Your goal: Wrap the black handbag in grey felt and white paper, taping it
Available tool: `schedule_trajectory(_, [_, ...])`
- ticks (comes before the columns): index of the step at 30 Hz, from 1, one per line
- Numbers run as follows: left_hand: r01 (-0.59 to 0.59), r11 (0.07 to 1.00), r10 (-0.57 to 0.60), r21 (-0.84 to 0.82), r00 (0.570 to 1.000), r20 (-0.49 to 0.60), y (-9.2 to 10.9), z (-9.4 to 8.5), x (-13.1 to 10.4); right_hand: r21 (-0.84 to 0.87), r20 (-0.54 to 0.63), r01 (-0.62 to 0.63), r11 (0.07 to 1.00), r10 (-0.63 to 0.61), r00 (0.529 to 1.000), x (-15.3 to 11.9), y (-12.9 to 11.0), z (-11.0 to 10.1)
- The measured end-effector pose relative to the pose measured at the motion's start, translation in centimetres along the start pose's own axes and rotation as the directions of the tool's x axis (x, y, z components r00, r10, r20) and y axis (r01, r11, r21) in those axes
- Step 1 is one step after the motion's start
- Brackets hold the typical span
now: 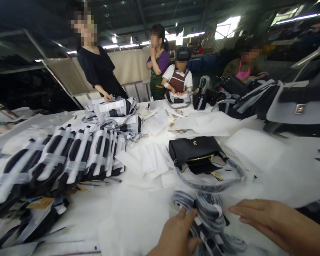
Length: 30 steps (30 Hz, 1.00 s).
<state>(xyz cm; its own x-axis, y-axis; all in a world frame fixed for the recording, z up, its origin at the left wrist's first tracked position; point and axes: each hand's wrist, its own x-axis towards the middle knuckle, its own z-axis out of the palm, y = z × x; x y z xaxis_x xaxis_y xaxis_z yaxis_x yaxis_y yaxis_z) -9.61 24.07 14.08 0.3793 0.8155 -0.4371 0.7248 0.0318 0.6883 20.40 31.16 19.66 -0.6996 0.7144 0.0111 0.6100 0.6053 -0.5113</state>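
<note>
Near the bottom edge, a bundle of rolled bag straps (209, 209) in clear and grey wrapping lies on the white table. My left hand (177, 233) is against the bundle's left side, thumb and fingers apart and touching it. To the right of the straps is my right hand (272, 220), its fingers stretched out flat and a small gap from the wrapping; nothing shows in it. Just beyond the straps lies a black handbag (194, 151), its zipped mouth facing me, with a gold tag (217, 176) and a wrapped handle (210, 186) curving toward me.
Several wrapped black bags (77, 153) stand in a row at left. White paper sheets (152, 160) cover the middle. More bags (245, 96) are piled at the back right. Across the table are several people; one person (178, 76) has both hands on a wrapped bag.
</note>
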Motion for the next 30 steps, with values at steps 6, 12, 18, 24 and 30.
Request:
schedule_trajectory(6, [-0.116, 0.981, 0.081, -0.158, 0.974, -0.211, -0.4, 1.9, 0.7, -0.289, -0.236, -0.112, 0.951, 0.043, 0.971, -1.2, 2.5, 1.9])
schedule_trajectory(12, [-0.27, 0.943, 0.241, -0.194, 0.957, -0.16, 0.7, 3.3, 1.0, -0.278, 0.106, -0.032, 0.96, 0.064, 0.992, 6.9, 1.4, -0.1])
schedule_trajectory(18, [-0.317, 0.94, 0.245, -0.122, 0.881, -0.404, 1.0, 3.3, -0.6, -0.035, -0.081, -0.208, 0.978, 0.204, 0.976, 14.9, 1.9, -8.2])
schedule_trajectory(24, [-0.258, 0.961, 0.277, 0.099, 0.909, -0.312, -3.2, 7.4, 2.4, 0.274, -0.382, -0.248, 0.929, 0.342, 0.859, 22.9, 3.0, -15.9])
schedule_trajectory(30, [-0.476, 0.859, 0.51, 0.19, 0.755, -0.413, -8.0, 10.3, 6.2, 0.566, -0.451, -0.095, 0.819, 0.405, 0.795, 25.5, 1.0, -19.4])
